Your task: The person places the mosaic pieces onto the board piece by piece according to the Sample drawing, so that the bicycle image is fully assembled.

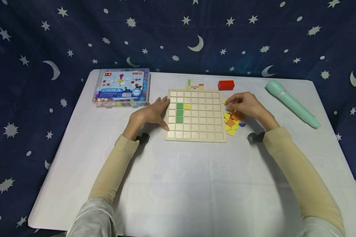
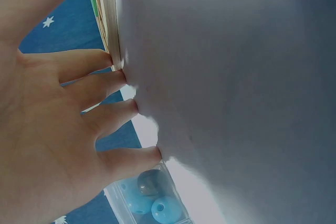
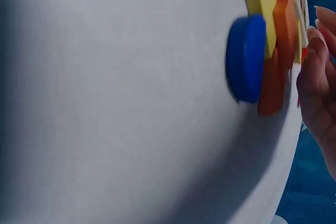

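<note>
A wooden grid board [image 1: 195, 141] lies at mid-table, with several green square tiles [image 1: 179, 112] in one column and a yellow piece [image 1: 187, 106] beside the top one. My left hand [image 1: 152, 112], fingers spread, rests against the board's left edge; its fingertips touch the edge in the left wrist view. To the board's right is a pile of yellow pieces [image 1: 231, 132] and orange pieces [image 1: 230, 122], with a blue half-round piece [image 3: 247, 59] at its near side. My right hand [image 1: 244, 103] hovers over the pile, fingers bent together. Whether they pinch a piece is hidden.
Behind the board lies a printed pattern card [image 1: 194, 79], with a red block [image 1: 226, 85] to its right. A clear plastic case of beads [image 1: 120, 87] sits back left. A mint-green cylindrical object [image 1: 293, 104] lies at the right. Star-patterned cloth hangs behind the table.
</note>
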The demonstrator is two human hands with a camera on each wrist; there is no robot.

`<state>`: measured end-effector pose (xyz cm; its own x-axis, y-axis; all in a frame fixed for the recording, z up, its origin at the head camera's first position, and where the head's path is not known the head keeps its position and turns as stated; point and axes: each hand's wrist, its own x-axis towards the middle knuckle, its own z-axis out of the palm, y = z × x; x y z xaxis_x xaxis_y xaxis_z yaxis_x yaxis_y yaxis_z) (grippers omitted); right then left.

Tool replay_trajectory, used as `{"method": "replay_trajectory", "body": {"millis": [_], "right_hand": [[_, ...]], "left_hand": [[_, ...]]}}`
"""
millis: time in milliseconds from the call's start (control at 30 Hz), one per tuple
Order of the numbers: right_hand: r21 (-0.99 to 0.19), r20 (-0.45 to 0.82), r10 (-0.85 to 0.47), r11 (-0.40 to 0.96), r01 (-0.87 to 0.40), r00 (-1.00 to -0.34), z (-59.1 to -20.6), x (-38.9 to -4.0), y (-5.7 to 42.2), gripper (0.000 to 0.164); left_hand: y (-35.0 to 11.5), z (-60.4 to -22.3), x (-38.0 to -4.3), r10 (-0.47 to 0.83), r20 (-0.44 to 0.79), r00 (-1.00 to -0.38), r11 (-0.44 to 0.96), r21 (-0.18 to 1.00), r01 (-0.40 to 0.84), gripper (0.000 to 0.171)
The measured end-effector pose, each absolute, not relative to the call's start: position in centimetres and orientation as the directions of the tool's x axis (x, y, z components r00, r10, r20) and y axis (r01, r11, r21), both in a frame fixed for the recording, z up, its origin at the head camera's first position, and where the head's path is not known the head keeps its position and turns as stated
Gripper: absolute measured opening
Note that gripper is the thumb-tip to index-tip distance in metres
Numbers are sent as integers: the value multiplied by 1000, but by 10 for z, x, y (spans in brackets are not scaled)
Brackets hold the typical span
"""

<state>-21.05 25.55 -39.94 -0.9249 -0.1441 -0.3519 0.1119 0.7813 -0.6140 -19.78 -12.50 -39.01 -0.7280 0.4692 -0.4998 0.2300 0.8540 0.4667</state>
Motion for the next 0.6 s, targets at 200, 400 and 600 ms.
{"method": "replay_trajectory", "body": {"millis": [200,400,600], "right_hand": [[-614,-346,-96,775,148,-933,-406,-223,258,32],[-589,-357,-80,793,158,-931,-410,-231,259,37],[-569,-366,-84,808,151,-927,-410,-233,259,35]], "left_hand": [[-126,-389,-197,465,-499,-731,854,470,223,126],[-126,-390,-197,463,-503,-730,857,465,223,126],[-126,-390,-197,467,-498,-730,854,469,226,126]]}}
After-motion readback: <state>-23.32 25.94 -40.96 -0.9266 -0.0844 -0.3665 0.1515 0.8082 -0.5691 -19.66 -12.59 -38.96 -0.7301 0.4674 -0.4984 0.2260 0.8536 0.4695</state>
